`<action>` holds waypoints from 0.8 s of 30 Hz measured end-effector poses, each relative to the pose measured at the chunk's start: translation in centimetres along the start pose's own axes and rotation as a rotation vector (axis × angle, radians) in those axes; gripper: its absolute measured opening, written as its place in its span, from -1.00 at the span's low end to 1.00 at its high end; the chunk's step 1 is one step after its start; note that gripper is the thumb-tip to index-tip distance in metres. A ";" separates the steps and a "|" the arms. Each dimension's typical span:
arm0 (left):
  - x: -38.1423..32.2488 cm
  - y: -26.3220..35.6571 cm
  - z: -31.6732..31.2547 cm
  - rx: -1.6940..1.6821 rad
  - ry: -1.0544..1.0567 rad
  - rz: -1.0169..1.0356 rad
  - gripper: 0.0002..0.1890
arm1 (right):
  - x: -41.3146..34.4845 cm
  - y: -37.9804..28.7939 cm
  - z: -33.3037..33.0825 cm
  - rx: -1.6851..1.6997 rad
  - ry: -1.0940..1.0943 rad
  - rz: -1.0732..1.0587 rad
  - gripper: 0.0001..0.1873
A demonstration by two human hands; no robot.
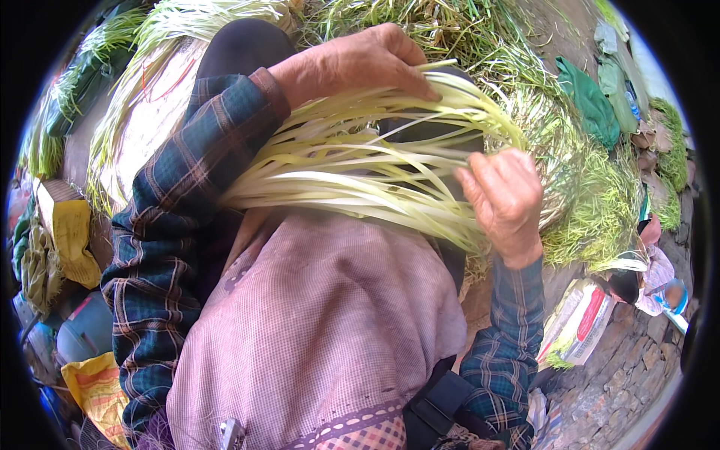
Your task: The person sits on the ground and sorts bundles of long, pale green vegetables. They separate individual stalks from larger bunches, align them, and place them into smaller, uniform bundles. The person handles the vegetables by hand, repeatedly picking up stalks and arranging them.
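A loose bundle of long, pale yellow-green leaves, which look like blanched chives (360, 163), lies across my lap over the apron (332, 304). My left hand (365, 64) reaches over the top of the bundle, its thumb pressed on the upper strands; its palm side is hidden. At the bundle's right end, my right hand (503, 202) has its fingers curled in on some strands and is slightly blurred. Between the two hands the leaves bend round in a curve. Several strands fan apart below, towards the apron.
Piled cut leaves (590, 208) lie along the right and far side. More pale leaves (208, 11) rest at upper left beside a white sheet (152, 124). A green cloth (590, 101), a printed bag (579, 320) and a yellow carton (70, 236) lie around. Stony ground (624, 360) shows at lower right.
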State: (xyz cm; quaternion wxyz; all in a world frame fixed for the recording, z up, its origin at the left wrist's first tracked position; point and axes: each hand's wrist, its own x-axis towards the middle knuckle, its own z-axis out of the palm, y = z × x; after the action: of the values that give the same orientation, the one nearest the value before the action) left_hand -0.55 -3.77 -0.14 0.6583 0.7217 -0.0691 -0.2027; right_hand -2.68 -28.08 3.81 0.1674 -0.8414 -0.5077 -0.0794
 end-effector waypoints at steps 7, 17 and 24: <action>0.6 -0.7 -0.3 -0.045 -0.031 -0.022 -0.72 | -0.4 -0.2 -0.6 0.031 0.024 0.198 -0.76; -0.3 0.3 -0.1 0.227 -0.030 0.039 -0.66 | 2.5 2.6 2.7 -0.039 0.246 0.035 -0.73; -0.5 0.2 0.8 0.093 -0.075 0.031 -0.66 | 1.8 3.1 3.3 0.044 0.255 0.121 -0.80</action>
State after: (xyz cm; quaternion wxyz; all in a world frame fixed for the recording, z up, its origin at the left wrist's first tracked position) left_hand -1.26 -4.35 0.13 0.6239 0.7422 -0.1143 -0.2162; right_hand 0.81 -26.74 0.66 0.2535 -0.8496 -0.4324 -0.1641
